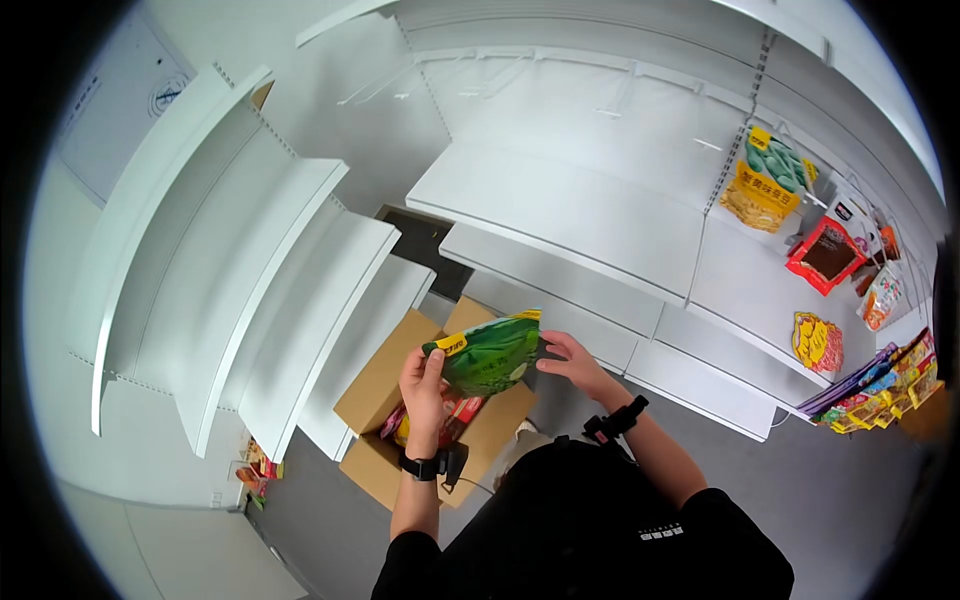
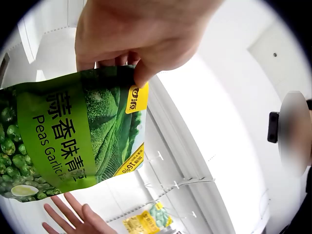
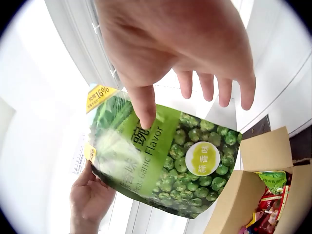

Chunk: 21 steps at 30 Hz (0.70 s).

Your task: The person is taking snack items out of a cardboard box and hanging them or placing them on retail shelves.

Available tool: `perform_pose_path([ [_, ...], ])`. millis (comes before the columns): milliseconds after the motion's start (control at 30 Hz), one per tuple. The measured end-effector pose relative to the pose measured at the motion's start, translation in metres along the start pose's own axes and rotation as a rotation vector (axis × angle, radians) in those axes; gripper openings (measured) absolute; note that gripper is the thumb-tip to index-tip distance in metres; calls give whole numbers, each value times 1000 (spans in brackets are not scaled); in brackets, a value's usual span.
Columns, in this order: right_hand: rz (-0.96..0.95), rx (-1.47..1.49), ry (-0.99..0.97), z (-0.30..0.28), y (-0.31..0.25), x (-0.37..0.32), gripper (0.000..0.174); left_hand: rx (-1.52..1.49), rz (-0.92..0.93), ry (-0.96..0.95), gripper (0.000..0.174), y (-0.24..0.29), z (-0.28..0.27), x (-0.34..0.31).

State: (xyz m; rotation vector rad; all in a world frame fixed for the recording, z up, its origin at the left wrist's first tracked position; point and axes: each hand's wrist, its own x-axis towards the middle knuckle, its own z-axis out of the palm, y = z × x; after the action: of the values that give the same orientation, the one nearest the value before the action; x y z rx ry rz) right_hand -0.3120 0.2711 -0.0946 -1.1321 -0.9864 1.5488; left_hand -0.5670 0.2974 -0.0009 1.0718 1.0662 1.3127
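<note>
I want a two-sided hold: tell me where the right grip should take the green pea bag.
Probably pinch the green pea bag at its free side edge, coming from the person's right. The left grip holds the opposite edge near the yellow logo, leaving this flat edge facing the empty right grip.

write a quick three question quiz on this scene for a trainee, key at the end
1. Between the left hand and the right hand, which grips the green peas bag?
2. True or false: the cardboard box is sealed shut.
3. Which flavor is printed on the bag? A) chili B) garlic C) honey

Key
1. The left hand.
2. False; its flaps are open and packets show inside.
3. B.
</note>
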Motion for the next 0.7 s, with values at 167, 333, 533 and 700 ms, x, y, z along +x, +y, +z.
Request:
perform_pose_path([
  [167,-235,-89,-38,-32,-24,-24,60,-178,58,-156,14,16,63,-3],
  [333,-209,100,57,-76,-28,-65,32,-138,53,-269,13,13,128,-19],
  [533,-272,101,316,-135,-20,-141,26,-199,-10,-387,17,-14,204,-52],
  [700,-362,235,516,-166,-29,-183,24,33,-159,-599,31,-16,253,-86],
])
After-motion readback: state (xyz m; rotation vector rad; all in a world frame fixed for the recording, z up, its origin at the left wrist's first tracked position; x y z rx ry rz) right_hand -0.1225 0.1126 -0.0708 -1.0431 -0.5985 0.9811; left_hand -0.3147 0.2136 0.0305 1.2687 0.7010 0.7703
